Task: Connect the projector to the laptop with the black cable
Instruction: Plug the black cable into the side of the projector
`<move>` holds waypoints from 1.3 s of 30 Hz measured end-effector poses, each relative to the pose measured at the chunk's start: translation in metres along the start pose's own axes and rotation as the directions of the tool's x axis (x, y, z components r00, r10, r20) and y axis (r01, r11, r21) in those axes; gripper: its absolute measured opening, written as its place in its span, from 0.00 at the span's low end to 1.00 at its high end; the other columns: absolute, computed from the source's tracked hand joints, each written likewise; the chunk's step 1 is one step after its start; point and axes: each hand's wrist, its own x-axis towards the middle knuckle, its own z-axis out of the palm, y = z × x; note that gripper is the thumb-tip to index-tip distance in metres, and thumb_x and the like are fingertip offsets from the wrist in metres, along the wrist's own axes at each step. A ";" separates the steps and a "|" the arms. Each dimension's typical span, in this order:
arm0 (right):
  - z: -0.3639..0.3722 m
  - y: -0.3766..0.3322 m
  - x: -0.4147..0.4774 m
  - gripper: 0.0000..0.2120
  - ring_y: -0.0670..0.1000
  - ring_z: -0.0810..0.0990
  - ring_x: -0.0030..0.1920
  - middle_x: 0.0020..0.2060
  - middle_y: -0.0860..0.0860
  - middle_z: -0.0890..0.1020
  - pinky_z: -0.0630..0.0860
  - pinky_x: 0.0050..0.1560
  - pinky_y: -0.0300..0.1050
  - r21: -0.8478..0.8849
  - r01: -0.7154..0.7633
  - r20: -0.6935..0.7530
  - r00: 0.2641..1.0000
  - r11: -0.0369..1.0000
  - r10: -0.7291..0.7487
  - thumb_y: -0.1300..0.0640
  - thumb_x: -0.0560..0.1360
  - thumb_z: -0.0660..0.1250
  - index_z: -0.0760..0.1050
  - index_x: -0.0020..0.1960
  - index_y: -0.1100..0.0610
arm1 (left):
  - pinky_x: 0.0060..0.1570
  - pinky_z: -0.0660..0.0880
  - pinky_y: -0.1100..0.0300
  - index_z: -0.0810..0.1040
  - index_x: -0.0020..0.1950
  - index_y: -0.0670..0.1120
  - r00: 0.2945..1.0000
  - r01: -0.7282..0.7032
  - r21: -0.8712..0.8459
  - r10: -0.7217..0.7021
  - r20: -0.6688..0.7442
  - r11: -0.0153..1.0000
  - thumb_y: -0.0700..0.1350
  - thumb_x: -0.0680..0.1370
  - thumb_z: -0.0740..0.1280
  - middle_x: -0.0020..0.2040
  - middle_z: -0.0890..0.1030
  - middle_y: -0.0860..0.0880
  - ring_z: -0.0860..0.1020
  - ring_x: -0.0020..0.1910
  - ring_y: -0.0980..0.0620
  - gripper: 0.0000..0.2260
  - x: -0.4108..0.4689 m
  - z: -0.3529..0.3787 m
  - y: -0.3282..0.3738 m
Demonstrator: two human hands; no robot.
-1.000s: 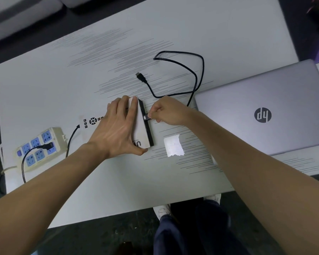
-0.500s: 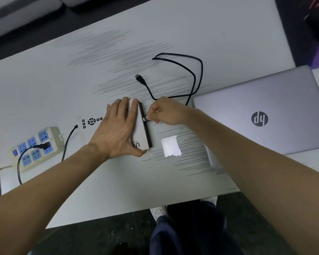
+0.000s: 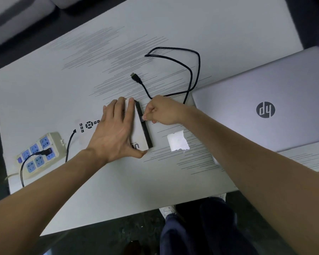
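The small white projector (image 3: 138,131) with a black side face lies mid-table. My left hand (image 3: 112,129) rests flat on top of it, fingers spread, thumb at its near corner. My right hand (image 3: 162,110) is pinched on one plug of the black cable (image 3: 191,70), pressed against the projector's black side. The cable loops away across the table, and its free plug (image 3: 134,76) lies loose beyond the projector. The closed silver laptop (image 3: 265,100) sits to the right.
A white power strip (image 3: 39,153) with blue sockets and a black plug in it sits at the left edge; a black power lead (image 3: 69,142) runs toward the projector. A white paper scrap (image 3: 178,143) lies near the projector. The table's (image 3: 81,190) front edge is close.
Both hands stay at the projector. My right hand has pressed slightly closer to its black side. The view shifted a little as my head moved.
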 end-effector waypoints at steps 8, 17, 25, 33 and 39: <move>-0.006 0.001 -0.007 0.14 0.52 0.86 0.46 0.38 0.49 0.88 0.79 0.49 0.44 -0.022 -0.016 -0.021 1.000 1.000 0.016 0.48 0.79 0.68 0.86 0.47 0.58 | 0.71 0.68 0.32 0.51 0.83 0.37 1.000 -0.005 -0.025 0.005 -0.009 1.000 0.78 0.57 0.67 0.76 0.62 0.34 0.61 0.74 0.31 0.67 -0.001 0.001 0.000; -0.002 -0.002 -0.007 0.15 0.57 0.86 0.44 0.39 0.53 0.88 0.80 0.49 0.49 -0.111 -0.043 -0.049 0.998 0.993 0.037 0.49 0.80 0.67 0.86 0.44 0.58 | 0.71 0.66 0.31 0.52 0.82 0.35 1.000 -0.010 0.003 0.010 0.002 1.000 0.79 0.57 0.65 0.75 0.62 0.32 0.62 0.74 0.30 0.68 0.001 0.000 0.000; -0.027 -0.017 -0.007 0.11 0.54 0.83 0.52 0.50 0.50 0.86 0.79 0.52 0.49 -0.327 -0.109 -0.335 0.942 0.939 -0.008 0.48 0.79 0.66 0.83 0.54 0.52 | 0.77 0.59 0.32 0.47 0.83 0.37 1.000 -0.013 0.024 0.013 0.008 1.000 0.80 0.57 0.66 0.78 0.59 0.32 0.59 0.77 0.29 0.69 0.001 0.002 -0.002; -0.021 -0.033 0.018 0.17 0.55 0.81 0.55 0.51 0.51 0.84 0.66 0.48 0.46 -0.679 -0.179 -0.259 0.966 0.712 -0.004 0.42 0.76 0.69 0.78 0.57 0.54 | 0.77 0.57 0.32 0.44 0.83 0.38 0.999 -0.012 0.054 0.011 0.030 0.998 0.80 0.57 0.68 0.79 0.56 0.33 0.56 0.79 0.30 0.71 0.003 0.005 -0.005; -0.020 -0.038 0.028 0.09 0.58 0.82 0.51 0.47 0.52 0.83 0.72 0.45 0.46 -0.522 -0.218 -0.286 0.956 0.824 0.072 0.53 0.80 0.65 0.78 0.55 0.57 | 0.76 0.59 0.34 0.45 0.83 0.38 0.998 -0.010 0.030 0.009 0.057 1.000 0.83 0.53 0.66 0.78 0.56 0.35 0.57 0.77 0.32 0.73 0.005 0.000 -0.007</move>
